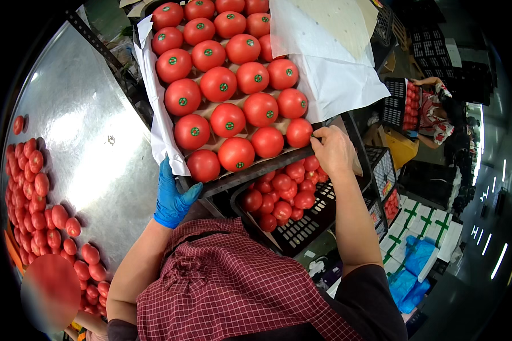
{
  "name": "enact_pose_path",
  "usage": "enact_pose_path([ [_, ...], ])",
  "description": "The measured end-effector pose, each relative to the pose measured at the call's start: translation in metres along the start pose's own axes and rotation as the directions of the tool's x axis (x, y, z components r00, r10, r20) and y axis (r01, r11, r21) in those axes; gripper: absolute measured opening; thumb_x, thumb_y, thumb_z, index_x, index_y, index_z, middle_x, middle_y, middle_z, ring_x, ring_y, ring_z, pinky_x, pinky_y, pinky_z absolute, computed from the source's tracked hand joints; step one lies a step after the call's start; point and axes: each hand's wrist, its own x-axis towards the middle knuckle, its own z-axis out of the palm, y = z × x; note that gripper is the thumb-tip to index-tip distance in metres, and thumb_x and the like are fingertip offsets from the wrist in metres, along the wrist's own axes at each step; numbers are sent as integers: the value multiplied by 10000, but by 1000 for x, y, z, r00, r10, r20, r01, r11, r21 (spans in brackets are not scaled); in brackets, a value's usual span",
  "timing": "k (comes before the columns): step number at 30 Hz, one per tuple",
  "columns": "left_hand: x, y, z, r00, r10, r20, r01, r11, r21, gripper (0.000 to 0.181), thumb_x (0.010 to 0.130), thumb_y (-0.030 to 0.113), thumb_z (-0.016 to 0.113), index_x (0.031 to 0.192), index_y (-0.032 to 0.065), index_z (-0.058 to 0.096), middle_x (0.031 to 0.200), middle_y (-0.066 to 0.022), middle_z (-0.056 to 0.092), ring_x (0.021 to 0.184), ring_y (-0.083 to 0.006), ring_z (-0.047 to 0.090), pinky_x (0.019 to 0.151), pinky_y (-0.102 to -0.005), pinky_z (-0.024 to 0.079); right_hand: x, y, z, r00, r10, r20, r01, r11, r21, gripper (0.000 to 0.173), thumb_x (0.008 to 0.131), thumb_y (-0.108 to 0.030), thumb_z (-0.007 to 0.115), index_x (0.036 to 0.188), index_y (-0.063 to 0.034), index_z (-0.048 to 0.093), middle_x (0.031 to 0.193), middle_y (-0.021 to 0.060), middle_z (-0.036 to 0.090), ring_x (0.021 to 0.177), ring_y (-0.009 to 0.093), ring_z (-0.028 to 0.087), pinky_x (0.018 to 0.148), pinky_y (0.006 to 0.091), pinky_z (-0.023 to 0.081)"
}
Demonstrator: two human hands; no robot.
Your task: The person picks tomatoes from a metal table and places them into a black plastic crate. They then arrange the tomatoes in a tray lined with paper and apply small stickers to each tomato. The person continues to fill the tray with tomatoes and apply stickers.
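In front of me is a black plastic crate [239,174] with rows of red tomatoes [218,84] on a brown liner, most with a round green sticker. My left hand [172,194], in a blue glove, grips the crate's near left corner, over the edge of a white paper sheet [158,98]. My right hand [333,149] is bare; its thumb and forefinger are at the side of the near right tomato [299,133], with a small dark bit between the fingertips, perhaps a sticker. White paper [335,85] hangs folded out over the crate's right side.
A metal table [94,140] on the left bears many loose tomatoes [36,200]. Below the crate stands a black basket [301,234] of tomatoes. At right are white boxes [414,221] with green tape and a person [435,111] holding a tomato crate. Another person's arm shows at bottom left.
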Motion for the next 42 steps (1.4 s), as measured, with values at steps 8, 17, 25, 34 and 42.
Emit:
enact_pose_path([
  [8,3,20,5,994,-111,15,108,920,-377,940,753,207,816,1468,-75,274,1437,-207,437,1310,-297,446,1129,-427,346,4,13,15,971,-199,-130,209,975,70,201,830,-271,684,902,-92,739,899,147,655,881,366,637,781,476,510],
  [17,1,20,-13,995,85,43,-89,990,106,1010,760,382,820,1511,5,260,1454,-227,413,1364,-373,406,1126,-443,346,-2,13,19,987,-84,-139,115,967,226,199,691,-151,763,821,-28,675,741,128,573,701,319,585,641,446,454],
  [25,7,14,-4,998,43,46,-48,991,121,1055,749,456,811,1518,-1,254,1429,-260,417,1345,-403,421,1107,-439,379,1,23,19,997,-40,-68,55,971,232,194,704,-134,776,850,-54,677,774,121,565,740,341,594,669,475,462],
  [34,1,4,2,1000,20,18,-24,967,252,1057,777,511,772,1509,-32,237,1481,-280,365,1359,-427,400,1126,-442,358,2,45,31,985,-168,-28,170,965,201,300,736,-192,760,984,-51,669,955,188,634,882,384,621,788,474,502],
  [42,-4,4,-3,999,12,31,-18,978,209,1015,798,470,766,1507,-28,238,1476,-270,364,1378,-408,376,1139,-442,332,-15,-21,-16,991,-119,60,114,991,72,383,778,-285,757,1075,-62,669,1084,199,645,974,381,620,827,468,507],
])
